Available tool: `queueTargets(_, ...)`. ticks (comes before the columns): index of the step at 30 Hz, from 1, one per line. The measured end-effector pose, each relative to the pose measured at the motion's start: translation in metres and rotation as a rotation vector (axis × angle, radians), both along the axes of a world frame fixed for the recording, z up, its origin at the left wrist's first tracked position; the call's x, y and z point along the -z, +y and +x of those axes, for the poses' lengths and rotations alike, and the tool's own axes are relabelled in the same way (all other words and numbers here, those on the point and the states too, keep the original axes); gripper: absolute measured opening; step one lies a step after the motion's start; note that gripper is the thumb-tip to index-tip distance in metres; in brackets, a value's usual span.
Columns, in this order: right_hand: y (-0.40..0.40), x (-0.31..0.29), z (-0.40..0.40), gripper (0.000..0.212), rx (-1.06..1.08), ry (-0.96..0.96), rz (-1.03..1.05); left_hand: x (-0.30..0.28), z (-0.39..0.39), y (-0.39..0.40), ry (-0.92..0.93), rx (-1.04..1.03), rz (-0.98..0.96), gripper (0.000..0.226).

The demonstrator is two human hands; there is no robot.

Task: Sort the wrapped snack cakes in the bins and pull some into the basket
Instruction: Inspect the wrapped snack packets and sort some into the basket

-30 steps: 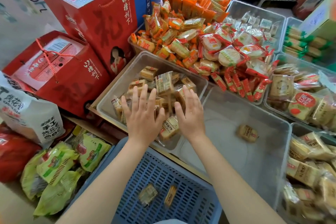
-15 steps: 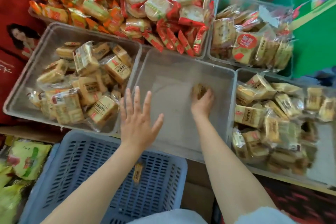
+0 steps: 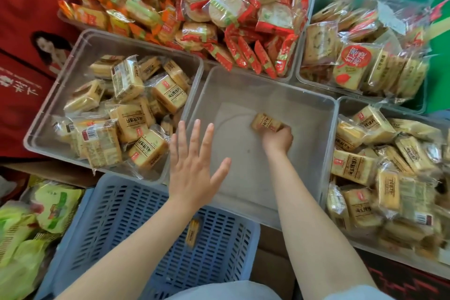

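While the right hand (image 3: 277, 139) reaches down into the middle clear bin (image 3: 243, 85), its fingers are curled round a single wrapped snack cake (image 3: 266, 122), which lies on the bin floor with nothing else in that bin. Over the near left corner of the same bin, the left hand (image 3: 192, 168) hovers with fingers straight and spread apart, holding nothing. Just to the left, a second clear bin (image 3: 73, 56) is heaped with similar yellow cakes, and another heap fills the bin on the right (image 3: 341, 105). Below the hands sits the blue slotted basket (image 3: 117, 207), with one cake (image 3: 193, 229) lying in it. Red-wrapped round snacks (image 3: 226, 7) are piled behind.
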State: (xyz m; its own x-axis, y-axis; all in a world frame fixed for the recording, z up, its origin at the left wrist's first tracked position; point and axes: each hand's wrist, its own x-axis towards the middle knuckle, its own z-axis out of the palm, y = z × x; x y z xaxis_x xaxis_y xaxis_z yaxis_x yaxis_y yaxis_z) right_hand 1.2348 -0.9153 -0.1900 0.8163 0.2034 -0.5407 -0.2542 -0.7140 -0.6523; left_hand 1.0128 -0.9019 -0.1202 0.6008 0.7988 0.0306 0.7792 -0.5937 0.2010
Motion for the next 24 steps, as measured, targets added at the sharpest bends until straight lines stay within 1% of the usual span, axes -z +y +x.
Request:
queueTargets(1,-0.001,-0.002,-0.003,0.055,-0.01,0.032,0.009,0.0,0.0,0.0,0.007,0.002,-0.006,0.08)
queueTargets(3,-0.007,-0.013,-0.013,0.042,-0.079,0.066,0.04,-0.001,0.0,0.0,0.021,0.009,-0.03,0.08)
queueTargets(5,-0.017,-0.028,-0.028,0.037,-0.163,0.092,0.099,-0.004,-0.001,0.0,0.017,0.019,-0.068,0.08)
queueTargets(7,-0.03,-0.046,-0.043,0.039,-0.223,0.134,0.2,-0.009,-0.004,0.001,-0.022,0.027,-0.118,0.082)
queueTargets(9,-0.044,-0.07,-0.058,0.033,-0.297,0.183,0.289,-0.021,-0.01,-0.001,-0.127,0.019,-0.217,0.087)
queueTargets(10,-0.053,-0.082,-0.066,0.025,-0.335,0.209,0.337,-0.031,-0.013,-0.004,-0.21,-0.002,-0.299,0.089)
queueTargets(12,-0.069,-0.11,-0.081,0.012,-0.394,0.256,0.433,-0.055,-0.02,-0.013,-0.423,-0.119,-0.525,0.086)
queueTargets(13,-0.076,-0.123,-0.089,0.011,-0.42,0.274,0.474,-0.068,-0.023,-0.017,-0.531,-0.195,-0.639,0.08)
queueTargets(16,-0.097,-0.146,-0.115,0.022,-0.45,0.306,0.528,-0.097,-0.04,-0.032,-0.81,-0.394,-0.92,0.041)
queueTargets(17,-0.104,-0.152,-0.125,0.025,-0.444,0.314,0.532,-0.104,-0.049,-0.037,-0.874,-0.443,-0.997,0.034)
queueTargets(20,-0.127,-0.167,-0.149,0.029,-0.431,0.328,0.551,-0.121,-0.077,-0.057,-0.985,-0.487,-1.129,0.027)
queueTargets(22,-0.14,-0.176,-0.164,0.031,-0.429,0.352,0.559,-0.126,-0.095,-0.071,-1.041,-0.49,-1.161,0.023)
queueTargets(24,-0.152,-0.183,-0.179,0.032,-0.443,0.365,0.555,-0.126,-0.111,-0.086,-1.089,-0.503,-1.181,0.025)
